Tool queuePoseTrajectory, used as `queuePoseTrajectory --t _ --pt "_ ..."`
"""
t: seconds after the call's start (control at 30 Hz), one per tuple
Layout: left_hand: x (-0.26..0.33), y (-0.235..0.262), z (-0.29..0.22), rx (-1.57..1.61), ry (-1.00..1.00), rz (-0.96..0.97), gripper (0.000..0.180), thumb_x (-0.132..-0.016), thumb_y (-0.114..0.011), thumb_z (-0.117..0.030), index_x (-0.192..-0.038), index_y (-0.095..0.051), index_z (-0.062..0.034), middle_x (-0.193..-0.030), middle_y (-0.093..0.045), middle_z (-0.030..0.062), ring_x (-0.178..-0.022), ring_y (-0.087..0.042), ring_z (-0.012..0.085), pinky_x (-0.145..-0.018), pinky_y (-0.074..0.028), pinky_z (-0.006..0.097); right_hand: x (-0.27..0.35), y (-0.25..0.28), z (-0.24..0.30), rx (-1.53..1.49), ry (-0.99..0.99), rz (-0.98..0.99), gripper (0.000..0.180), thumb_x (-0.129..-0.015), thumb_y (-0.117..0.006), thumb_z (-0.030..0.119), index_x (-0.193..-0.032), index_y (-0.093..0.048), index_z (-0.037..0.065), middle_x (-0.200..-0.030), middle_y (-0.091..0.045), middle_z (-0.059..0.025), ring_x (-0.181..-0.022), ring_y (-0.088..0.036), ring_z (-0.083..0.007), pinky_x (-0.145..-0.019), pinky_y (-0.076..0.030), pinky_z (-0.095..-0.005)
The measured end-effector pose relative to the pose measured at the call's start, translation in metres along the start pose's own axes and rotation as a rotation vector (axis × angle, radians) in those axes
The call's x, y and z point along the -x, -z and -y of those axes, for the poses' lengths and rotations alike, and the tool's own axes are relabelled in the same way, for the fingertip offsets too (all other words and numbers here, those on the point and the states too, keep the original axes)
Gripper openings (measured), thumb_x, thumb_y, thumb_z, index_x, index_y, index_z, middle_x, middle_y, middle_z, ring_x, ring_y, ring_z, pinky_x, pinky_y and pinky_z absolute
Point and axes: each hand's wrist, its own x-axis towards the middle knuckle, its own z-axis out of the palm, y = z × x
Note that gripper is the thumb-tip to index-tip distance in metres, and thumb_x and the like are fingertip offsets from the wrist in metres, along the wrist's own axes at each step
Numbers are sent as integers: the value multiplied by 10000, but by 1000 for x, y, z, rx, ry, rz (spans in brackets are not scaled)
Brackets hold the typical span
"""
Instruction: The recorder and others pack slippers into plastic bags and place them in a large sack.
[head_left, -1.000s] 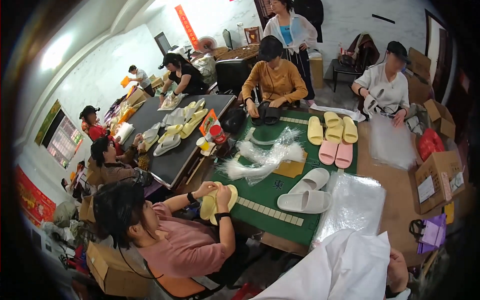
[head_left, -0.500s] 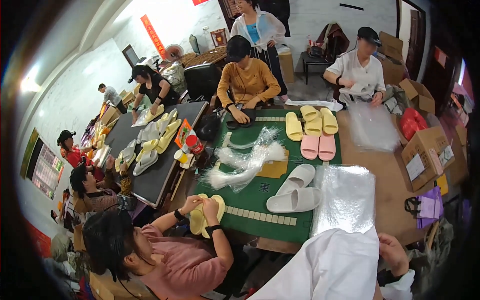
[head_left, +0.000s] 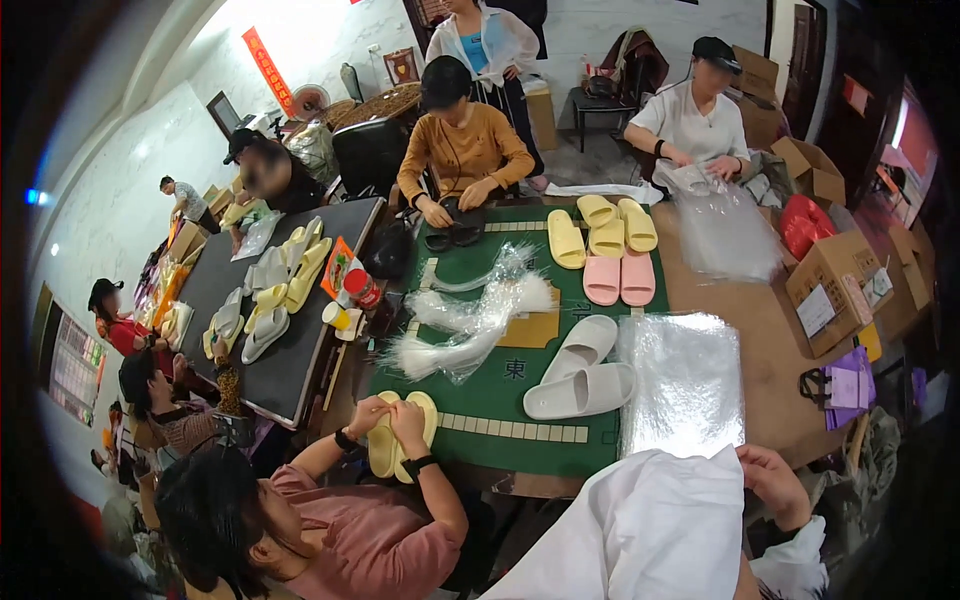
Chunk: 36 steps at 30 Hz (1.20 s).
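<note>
A white cloth garment or sleeve (head_left: 630, 530) fills the lower middle, bunched up and reaching over the table's near edge. My right hand (head_left: 775, 487) comes in at the lower right, its fingers pinched at the upper right corner of this cloth. My left hand does not show; the cloth may cover it. Just beyond the cloth lies a stack of clear plastic bags (head_left: 682, 385). To its left rests a pair of grey slippers (head_left: 580, 385), one overlapping the other, on a green mat (head_left: 480, 460).
Yellow slippers (head_left: 566, 240) and pink slippers (head_left: 637, 278) stand at the mat's far side. Clear strips (head_left: 470, 325) lie mid-mat. A co-worker at left holds yellow slippers (head_left: 400, 435). Cardboard boxes (head_left: 838, 290) and a purple bag (head_left: 850, 388) sit right. Co-workers surround both tables.
The view has shifted slightly, so the scene sits further left. My right hand has come closer to the cloth's corner. Across the table, a co-worker now has both hands at the black slippers.
</note>
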Motion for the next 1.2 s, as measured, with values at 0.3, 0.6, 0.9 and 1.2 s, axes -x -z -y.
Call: queuePoseTrajectory --t 0.3,0.6,0.9,1.2 --pt "-117 -85 31 -185 -440 234 237 -856 -511 -162 -860 -512 76 -931 -575 217 -749 -563 325 -675 -437 409 -37 10 -8 143 -71 52 227 -911 -478 130 -1073 -550 -11 -906 -621 -98 -891 -585 -158 -834 -454 -286" --pt "-233 -142 10 -474 -1019 319 248 -866 -488 -147 -913 -531 93 -968 -572 233 -832 -543 330 -757 -421 391 -160 23 -26 438 -47 431 299 -904 -489 203 -1131 -522 11 -933 -611 -89 -862 -592 -160 -787 -477 -286" --pt "-214 -150 51 -1 -1417 -150 176 -844 -469 -70 -869 -578 65 -1000 -599 201 -916 -556 297 -843 -417 353 -323 -14 -62 1313 524 102 459 -792 -588 400 -1118 -567 77 -954 -601 -164 -888 -585 -298 -803 -464 -401" --pt "-334 -119 224 173 -210 -1010 208 -833 -416 -92 -910 -575 17 -825 -614 136 -796 -579 218 -722 -445 341 -370 -97 -120 1869 425 -49 348 -769 -533 185 -1103 -562 92 -1111 -532 -271 -1011 -477 -540 -667 -451 -617"
